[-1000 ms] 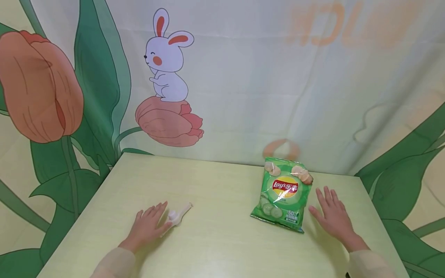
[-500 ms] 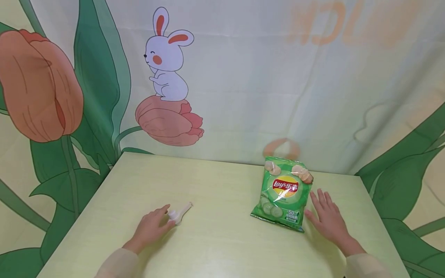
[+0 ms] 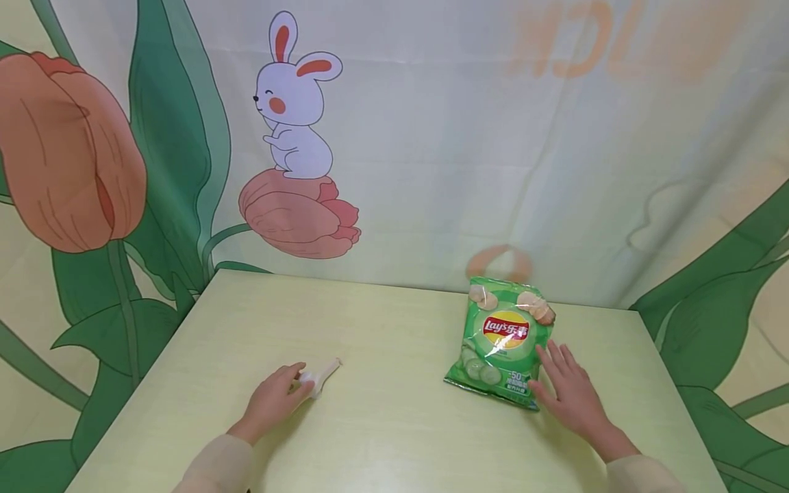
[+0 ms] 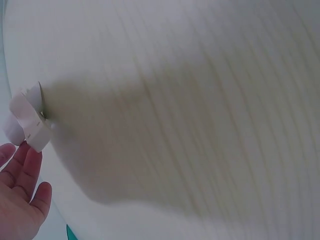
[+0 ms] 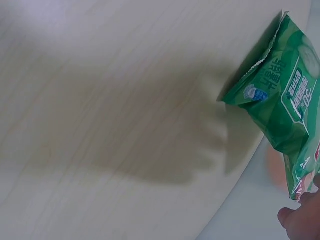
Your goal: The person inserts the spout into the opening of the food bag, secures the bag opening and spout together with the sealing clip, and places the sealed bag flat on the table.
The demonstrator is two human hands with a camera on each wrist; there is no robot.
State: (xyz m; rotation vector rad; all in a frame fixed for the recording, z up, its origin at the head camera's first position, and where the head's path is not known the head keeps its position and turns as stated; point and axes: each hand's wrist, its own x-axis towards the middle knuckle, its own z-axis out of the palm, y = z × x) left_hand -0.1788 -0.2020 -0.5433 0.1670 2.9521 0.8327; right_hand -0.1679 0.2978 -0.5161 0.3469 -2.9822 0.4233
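A white plastic bag clip (image 3: 322, 376), long and narrow with a rounded cap-like part, lies at the left of the table. My left hand (image 3: 275, 397) has its fingers and thumb around the clip's near part, hiding some of it. In the left wrist view, curled fingertips (image 4: 32, 155) meet the lower edge of the clip (image 4: 30, 120). A green bag of Lay's chips (image 3: 502, 342) lies face up at the right. My right hand (image 3: 573, 397) is spread, fingers fairly straight, with thumb and index finger overlapping the bag's right edge.
Both things lie on a pale yellow-green table (image 3: 382, 424). A cloth backdrop (image 3: 419, 157) with a printed rabbit and tulips hangs right behind its far edge, close to the top of the chip bag.
My left hand has moved slightly right and its fingers have closed in around the clip. My right hand has shifted left to the bag's edge. The bag and the clip have stayed put.
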